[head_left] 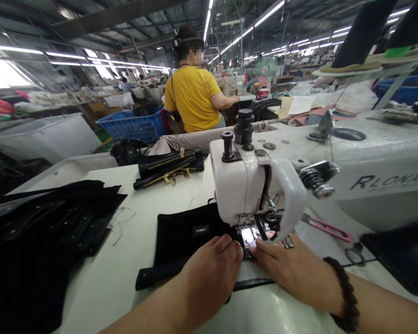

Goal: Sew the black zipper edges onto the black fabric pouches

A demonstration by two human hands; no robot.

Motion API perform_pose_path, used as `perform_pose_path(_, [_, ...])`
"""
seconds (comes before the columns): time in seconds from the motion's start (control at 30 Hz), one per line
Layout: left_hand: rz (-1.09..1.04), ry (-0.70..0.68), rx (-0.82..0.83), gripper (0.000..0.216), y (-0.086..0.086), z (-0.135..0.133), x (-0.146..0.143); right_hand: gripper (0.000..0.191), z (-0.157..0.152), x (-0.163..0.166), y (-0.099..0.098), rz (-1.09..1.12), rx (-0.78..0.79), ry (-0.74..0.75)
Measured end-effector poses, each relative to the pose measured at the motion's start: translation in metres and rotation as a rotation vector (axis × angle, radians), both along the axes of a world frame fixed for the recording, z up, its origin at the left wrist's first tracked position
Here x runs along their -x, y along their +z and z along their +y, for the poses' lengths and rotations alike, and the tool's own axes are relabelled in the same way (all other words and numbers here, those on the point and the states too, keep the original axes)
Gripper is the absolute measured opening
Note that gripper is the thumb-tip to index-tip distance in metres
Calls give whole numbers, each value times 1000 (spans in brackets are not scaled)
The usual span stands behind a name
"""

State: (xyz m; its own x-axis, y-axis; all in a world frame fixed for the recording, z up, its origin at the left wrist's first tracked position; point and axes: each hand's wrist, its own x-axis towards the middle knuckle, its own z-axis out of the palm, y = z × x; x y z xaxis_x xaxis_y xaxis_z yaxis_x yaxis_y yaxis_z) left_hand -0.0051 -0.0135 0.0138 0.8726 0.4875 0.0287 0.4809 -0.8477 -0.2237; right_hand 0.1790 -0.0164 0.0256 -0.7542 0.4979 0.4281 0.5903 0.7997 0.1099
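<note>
A black fabric piece [177,234] with a small label lies on the sewing machine bed, its right edge under the machine head [244,185]. My left hand [214,266] is closed on this fabric just left of the lit presser foot [250,235]. A rolled black edge [160,274] of the piece sticks out beneath my left wrist. My right hand [292,264], with a dark beaded bracelet [344,292], lies with fingers stretched forward beside the presser foot, touching the work. Its fingertips are partly hidden by the machine's white guard.
Black pieces [55,222] are stacked on the left. Zippered black pieces [170,169] lie behind the fabric. Pink-handled snips [329,228] and a dark phone-like device [404,255] are to the right. A person in yellow [195,97] sits ahead, near a blue crate [134,126].
</note>
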Motion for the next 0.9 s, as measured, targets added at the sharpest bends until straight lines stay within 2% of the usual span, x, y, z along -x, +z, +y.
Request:
perform_pose_path(0.2, [-59, -28, 8, 32, -7, 2, 4, 36, 0, -2, -1, -25, 55, -21])
perform_pose_path(0.37, [-96, -57, -7, 31, -6, 4, 4, 29, 1, -4, -3, 9, 100, -27])
perform_pose_path(0.6, [-23, 16, 2, 29, -2, -1, -4, 35, -1, -4, -6, 61, 127, -28])
perform_pose_path(0.9, [-89, -5, -59, 26, -2, 2, -3, 36, 2, 0, -5, 147, 149, -39])
